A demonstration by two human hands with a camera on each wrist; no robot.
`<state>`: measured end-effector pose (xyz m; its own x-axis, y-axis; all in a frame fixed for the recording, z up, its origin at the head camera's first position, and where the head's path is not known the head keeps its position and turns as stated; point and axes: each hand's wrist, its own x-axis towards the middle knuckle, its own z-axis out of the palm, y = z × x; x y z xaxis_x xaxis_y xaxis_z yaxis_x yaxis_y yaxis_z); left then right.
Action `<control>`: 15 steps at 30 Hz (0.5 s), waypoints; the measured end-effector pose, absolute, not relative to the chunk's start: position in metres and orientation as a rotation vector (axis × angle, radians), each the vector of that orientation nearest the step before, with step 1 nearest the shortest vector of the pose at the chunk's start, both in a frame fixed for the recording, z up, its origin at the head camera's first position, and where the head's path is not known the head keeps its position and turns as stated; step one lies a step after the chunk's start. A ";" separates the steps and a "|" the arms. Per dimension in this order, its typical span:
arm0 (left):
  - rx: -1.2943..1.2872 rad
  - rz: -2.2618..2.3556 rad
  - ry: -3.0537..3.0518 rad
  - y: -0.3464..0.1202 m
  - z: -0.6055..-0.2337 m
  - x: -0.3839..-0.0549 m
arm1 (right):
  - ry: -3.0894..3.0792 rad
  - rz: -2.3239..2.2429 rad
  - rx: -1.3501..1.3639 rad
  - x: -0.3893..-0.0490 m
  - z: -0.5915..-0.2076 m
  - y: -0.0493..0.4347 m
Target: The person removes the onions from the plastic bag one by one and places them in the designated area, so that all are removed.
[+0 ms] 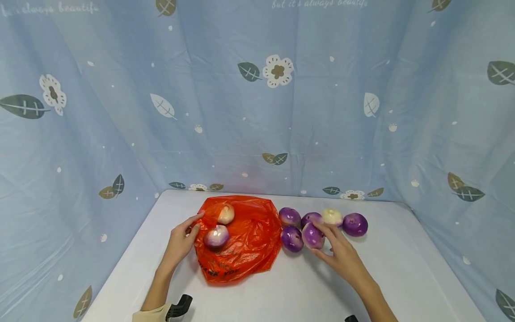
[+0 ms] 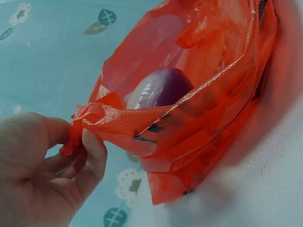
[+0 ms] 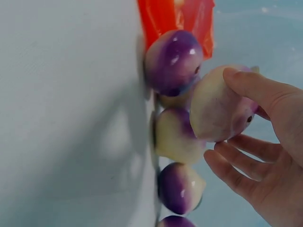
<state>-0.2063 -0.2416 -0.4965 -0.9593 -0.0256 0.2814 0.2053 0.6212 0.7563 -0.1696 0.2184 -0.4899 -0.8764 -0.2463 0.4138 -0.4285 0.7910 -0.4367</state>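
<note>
A red plastic bag (image 1: 253, 232) lies spread on the table, its mouth held up at the left. My left hand (image 1: 181, 241) pinches the bag's rim between thumb and fingers, as the left wrist view shows. Inside the bag are two glossy onions, a pale one (image 1: 227, 214) and a purple-white one (image 1: 216, 237). My right hand (image 1: 342, 255) holds a purple-white onion (image 3: 215, 109) between thumb and fingers, raised above the row to the right of the bag. Behind and beside it sit loose onions, among them a dark purple one (image 1: 292, 239) close to the bag's right edge.
More onions stand along the back right: a purple one (image 1: 289, 216), a pale yellowish one (image 1: 331, 217) and a dark purple one (image 1: 355, 224). The white table (image 1: 406, 268) ends at a blue patterned curtain (image 1: 322, 112) behind and at both sides.
</note>
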 end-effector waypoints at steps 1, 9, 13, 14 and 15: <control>-0.147 -1.257 -2.580 -0.242 -0.496 -0.206 | -2.643 0.747 0.519 -0.170 -0.492 0.220; -0.163 -1.250 -2.566 -0.243 -0.496 -0.207 | -2.624 0.675 0.553 -0.171 -0.510 0.226; -0.164 -1.259 -2.559 -0.244 -0.497 -0.207 | -2.631 0.661 0.560 -0.171 -0.516 0.228; -0.166 -1.260 -2.559 -0.245 -0.498 -0.207 | -2.633 0.662 0.561 -0.172 -0.517 0.228; -0.166 -1.258 -2.561 -0.245 -0.498 -0.207 | -2.636 0.662 0.560 -0.172 -0.518 0.228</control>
